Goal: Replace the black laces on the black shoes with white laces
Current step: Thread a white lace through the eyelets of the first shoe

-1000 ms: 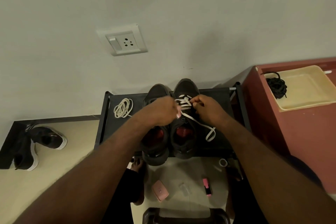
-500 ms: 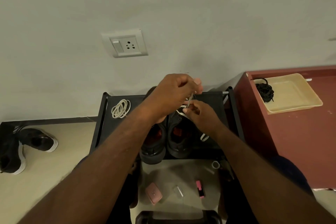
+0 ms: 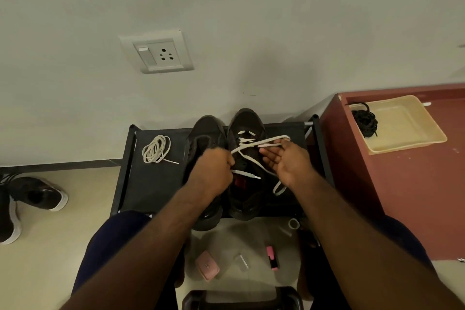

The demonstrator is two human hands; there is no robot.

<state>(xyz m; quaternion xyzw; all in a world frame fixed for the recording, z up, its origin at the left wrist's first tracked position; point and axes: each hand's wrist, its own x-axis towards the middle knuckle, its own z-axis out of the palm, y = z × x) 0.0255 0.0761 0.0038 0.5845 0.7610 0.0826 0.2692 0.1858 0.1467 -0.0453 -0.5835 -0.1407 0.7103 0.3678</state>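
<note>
**A:** How far along is the lace swap?

**B:** Partway, I'd say. Both black shoes sit side by side on the shoe rack [image 3: 151, 184], toes to the wall. The black laces [image 3: 364, 121] lie bundled in the tray [image 3: 407, 133] on the cabinet [image 3: 415, 196] to the right, so the stripping looks done.

**A:** And the white ones?

**B:** The right shoe [image 3: 247, 118] has a white lace [image 3: 251, 145] crossed through the eyelets nearest the toe. Those toward the ankle look unthreaded. The left shoe [image 3: 203, 133] shows no lace that I can see, though an arm hides part of it. A spare white lace [image 3: 156, 149] lies coiled on the rack, near that shoe.

**A:** Hands?

**B:** The left hand [image 3: 214, 171] has its grip clamped on one run of the white lace, about where the two shoes meet. The right hand [image 3: 286, 161] lies palm up, grip apart, with the other run draped over its fingers and trailing toward the heel.

**A:** What's left?

**B:** By my reckoning, finishing this shoe, then lacing the other one entirely.
</note>
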